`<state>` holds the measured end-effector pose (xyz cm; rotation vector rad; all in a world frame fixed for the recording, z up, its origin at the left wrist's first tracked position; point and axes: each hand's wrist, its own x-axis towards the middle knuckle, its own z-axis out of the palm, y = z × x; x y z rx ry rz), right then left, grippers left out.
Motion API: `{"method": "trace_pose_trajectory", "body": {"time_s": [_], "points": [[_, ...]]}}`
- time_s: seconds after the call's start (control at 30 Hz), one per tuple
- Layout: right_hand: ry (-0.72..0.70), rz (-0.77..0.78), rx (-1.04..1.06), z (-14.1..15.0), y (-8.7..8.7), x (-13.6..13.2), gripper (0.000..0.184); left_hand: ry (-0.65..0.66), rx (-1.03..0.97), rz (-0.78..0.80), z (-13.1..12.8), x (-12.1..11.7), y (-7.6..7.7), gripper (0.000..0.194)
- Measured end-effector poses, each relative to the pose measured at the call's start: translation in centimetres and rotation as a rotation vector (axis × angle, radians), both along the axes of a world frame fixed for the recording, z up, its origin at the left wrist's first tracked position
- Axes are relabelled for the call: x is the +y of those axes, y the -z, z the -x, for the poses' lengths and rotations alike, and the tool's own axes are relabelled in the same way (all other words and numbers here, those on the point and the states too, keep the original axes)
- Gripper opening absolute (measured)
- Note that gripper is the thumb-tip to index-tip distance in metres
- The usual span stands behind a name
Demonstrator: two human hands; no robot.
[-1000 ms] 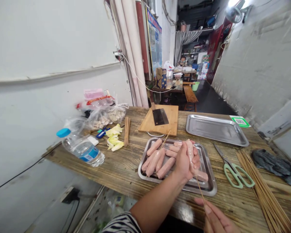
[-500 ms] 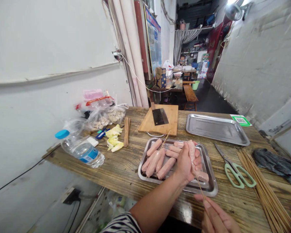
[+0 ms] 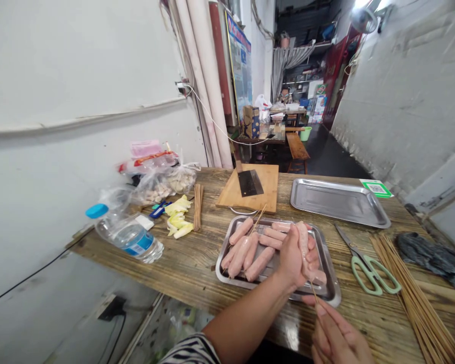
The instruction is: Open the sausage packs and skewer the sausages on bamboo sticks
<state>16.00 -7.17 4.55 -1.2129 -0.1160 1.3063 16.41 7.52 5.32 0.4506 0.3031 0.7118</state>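
Observation:
My left hand is closed around a pale pink sausage, held over the right part of a metal tray. Between the thumb and fingers of my right hand is a thin wooden skewer, whose upper end meets the lower end of that sausage; how deep it sits inside is hidden. Several other sausages lie in the tray. Some at the left have skewers sticking out of them.
Right of the tray are green-handled scissors, a bundle of long skewers and a dark cloth. Behind stand a cutting board with a cleaver and a second tray. Leftward are a water bottle and leaves.
My right hand has moved slightly up toward the sausage, and less of the skewer shows between them. My left hand with the sausage has shifted a little to the right.

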Motion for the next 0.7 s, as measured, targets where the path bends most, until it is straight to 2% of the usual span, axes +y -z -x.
{"method": "trace_pose_trajectory", "body": {"time_s": [0.4,0.7], "points": [[0.044,-0.016,-0.039,0.05,0.42,0.58,0.078,-0.007,0.027,-0.019,-0.13,-0.32,-0.1,0.046],[0.042,-0.035,-0.12,-0.33,0.71,1.05,0.061,0.013,0.021,-0.026,-0.21,-0.55,0.08,0.046]]}}
